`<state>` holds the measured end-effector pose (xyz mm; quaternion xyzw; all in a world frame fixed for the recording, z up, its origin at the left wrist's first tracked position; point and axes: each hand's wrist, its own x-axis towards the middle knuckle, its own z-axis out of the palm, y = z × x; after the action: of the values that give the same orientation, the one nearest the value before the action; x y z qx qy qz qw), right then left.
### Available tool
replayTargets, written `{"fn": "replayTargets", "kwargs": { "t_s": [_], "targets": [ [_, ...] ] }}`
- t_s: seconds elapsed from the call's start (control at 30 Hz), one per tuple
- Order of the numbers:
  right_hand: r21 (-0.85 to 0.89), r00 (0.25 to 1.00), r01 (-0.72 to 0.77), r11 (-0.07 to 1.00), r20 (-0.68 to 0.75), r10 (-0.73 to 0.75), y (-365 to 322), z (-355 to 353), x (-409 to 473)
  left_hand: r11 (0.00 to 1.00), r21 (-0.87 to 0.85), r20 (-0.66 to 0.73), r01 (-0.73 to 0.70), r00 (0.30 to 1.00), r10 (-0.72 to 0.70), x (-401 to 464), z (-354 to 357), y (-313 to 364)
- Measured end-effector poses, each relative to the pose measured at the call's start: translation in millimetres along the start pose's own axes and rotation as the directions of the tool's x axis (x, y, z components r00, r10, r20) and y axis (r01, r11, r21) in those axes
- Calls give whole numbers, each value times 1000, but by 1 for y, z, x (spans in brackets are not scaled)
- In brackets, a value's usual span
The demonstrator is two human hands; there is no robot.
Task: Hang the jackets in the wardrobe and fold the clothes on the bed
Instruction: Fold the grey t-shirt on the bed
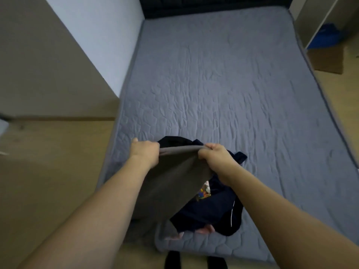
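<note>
Two bare forearms reach forward from the near edge, and between them hangs a plain grey-brown cloth garment [171,183], held up by its top edge. The left hand [144,152] grips one end of that edge in curled fingers; the right hand [214,155] pinches the other end. The held edge runs left to right between the two grips, level, and the cloth falls from it toward the near side, its lower part draping over the near edge of the bed. Both hands stand equally close to it. Under and just right of it lies a crumpled pile of dark navy clothes [211,208] with a colourful print, on the grey quilted mattress [223,84], whose far part lies bare.
</note>
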<state>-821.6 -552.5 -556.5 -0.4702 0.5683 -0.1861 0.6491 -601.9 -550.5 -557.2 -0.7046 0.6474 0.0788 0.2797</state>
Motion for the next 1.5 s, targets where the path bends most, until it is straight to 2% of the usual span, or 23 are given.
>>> {"fn": "replayTargets", "kwargs": {
  "t_s": [0.1,0.23,0.33,0.37,0.4,0.43,0.47,0.5,0.57,0.6,0.67,0.73,0.8,0.87,0.93,1.03,1.07,1.13,1.2,1.27,1.37,1.5],
  "targets": [
    [109,996,87,990,16,-89,-77,8,-51,985,53,-86,163,984,-158,-55,-61,-40],
    [97,996,74,993,45,-79,-147,-9,-109,976,30,-245,214,949,-201,-106,-126,-75],
    [-105,977,-48,993,201,68,-176,-40,-147,985,-145,-370,99,918,-147,-134,-158,-79],
    [-195,956,-80,978,264,130,-184,-53,-159,965,-263,-385,19,915,-123,-143,-165,-78],
    [-316,933,-88,945,305,189,-192,-67,-172,899,-434,-374,-60,920,-119,-152,-171,-74],
    [-476,919,-74,876,309,245,-197,-81,-185,789,-604,-344,-117,931,-126,-162,-178,-68],
    [-657,921,-47,753,263,287,-199,-93,-197,671,-727,-317,-148,939,-136,-173,-186,-59],
    [-824,935,-28,566,179,306,-199,-105,-207,595,-787,-289,-161,949,-125,-183,-195,-48],
    [-989,954,-18,150,28,297,-197,-130,-222,572,-806,-222,-155,974,-49,-200,-217,-15],
    [-1000,954,-14,9,-10,299,-197,-144,-230,580,-801,-184,-147,983,-5,-207,-232,5],
    [-991,940,-5,-131,-50,339,-196,-180,-243,555,-827,-61,-90,996,71,-218,-260,45],
    [-976,921,-6,-217,-89,378,-195,-225,-253,497,-867,120,36,983,138,-224,-282,84],
    [-966,912,-9,-259,-114,394,-194,-272,-258,488,-863,247,133,953,177,-228,-300,122],
    [-962,916,-26,-273,-132,378,-194,-315,-259,505,-848,273,162,949,155,-224,-314,160],
    [-963,947,-52,-264,-132,294,-194,-348,-251,566,-815,202,123,976,78,-212,-322,190],
    [-979,994,-106,-173,-108,5,-196,-390,-222,697,-716,0,40,998,-57,-182,-329,223],
    [-988,985,-129,-90,-116,-128,-196,-405,-211,703,-711,-46,25,996,-82,-167,-329,231],
    [-991,918,-125,57,-137,-372,-195,-431,-188,706,-708,-131,1,982,-134,-133,-329,246],
    [-987,855,-91,131,-145,-497,-190,-455,-159,722,-691,-221,-26,959,-177,-98,-330,258],
    [-975,810,-31,221,-154,-566,-189,-475,-131,733,-679,-302,-48,928,-219,-70,-335,268],
    [-926,791,20,377,-216,-572,-201,-499,-102,742,-669,-368,-47,888,-275,-44,-353,277],
    [-901,760,168,400,-140,-634,-222,-531,-86,785,-618,-443,-38,842,-309,-45,-387,288]
  ]
}}
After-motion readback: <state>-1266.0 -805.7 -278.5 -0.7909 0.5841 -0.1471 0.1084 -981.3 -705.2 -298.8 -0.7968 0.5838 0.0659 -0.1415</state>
